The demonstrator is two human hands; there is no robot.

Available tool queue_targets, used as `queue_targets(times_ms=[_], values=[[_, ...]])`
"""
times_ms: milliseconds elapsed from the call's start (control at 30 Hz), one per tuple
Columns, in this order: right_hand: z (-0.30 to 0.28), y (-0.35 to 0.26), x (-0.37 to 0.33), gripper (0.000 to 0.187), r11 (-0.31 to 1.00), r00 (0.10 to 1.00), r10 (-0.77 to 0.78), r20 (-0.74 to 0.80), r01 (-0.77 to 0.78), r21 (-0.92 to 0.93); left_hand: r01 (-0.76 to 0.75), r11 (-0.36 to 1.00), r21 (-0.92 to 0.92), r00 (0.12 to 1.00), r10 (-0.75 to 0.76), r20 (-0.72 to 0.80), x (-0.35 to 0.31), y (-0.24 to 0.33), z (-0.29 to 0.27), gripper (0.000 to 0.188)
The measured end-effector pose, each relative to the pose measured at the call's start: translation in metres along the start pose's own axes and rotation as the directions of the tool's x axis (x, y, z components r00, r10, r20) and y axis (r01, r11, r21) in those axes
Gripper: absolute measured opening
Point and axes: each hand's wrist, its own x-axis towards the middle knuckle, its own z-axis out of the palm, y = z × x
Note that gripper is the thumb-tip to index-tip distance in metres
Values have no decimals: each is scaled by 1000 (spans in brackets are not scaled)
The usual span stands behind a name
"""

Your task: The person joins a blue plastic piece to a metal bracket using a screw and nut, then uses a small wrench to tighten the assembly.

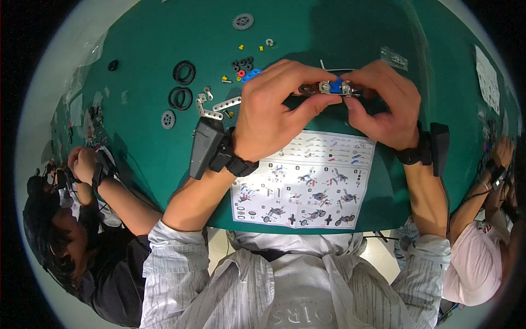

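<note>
Between my two hands, above the far side of the instruction sheet, is a small model assembly (pixel 337 86) of silver metal pieces with a blue part in its middle. My left hand (pixel 274 107) pinches its left end between thumb and fingers. At the other end, the fingers and thumb of my right hand (pixel 383 101) close on it. My fingers hide much of the assembly's ends. Just beyond it lies a thin L-shaped hex key (pixel 324 67). A blue perforated strip (pixel 251 75) lies beside my left knuckles, partly covered by them.
The printed instruction sheet (pixel 296 211) lies at the near table edge. Left of my hands are black rubber tyres (pixel 180 98), grey wheels (pixel 243 21), perforated metal strips (pixel 226 103) and small black rings (pixel 241 62). A clear bag (pixel 394 58) lies far right. People work at both sides.
</note>
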Motion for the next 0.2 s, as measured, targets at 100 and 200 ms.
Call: queue_targets(times_ms=[100,200], values=[[0,1,-1,34,1000,1000,-7,-1,7,-6,5,1000,-1,1000,-5,4,0,-1,1,29],[-1,1,-1,34,1000,1000,7,-5,-7,1,-19,1000,13,1000,19,12,1,-2,0,29]])
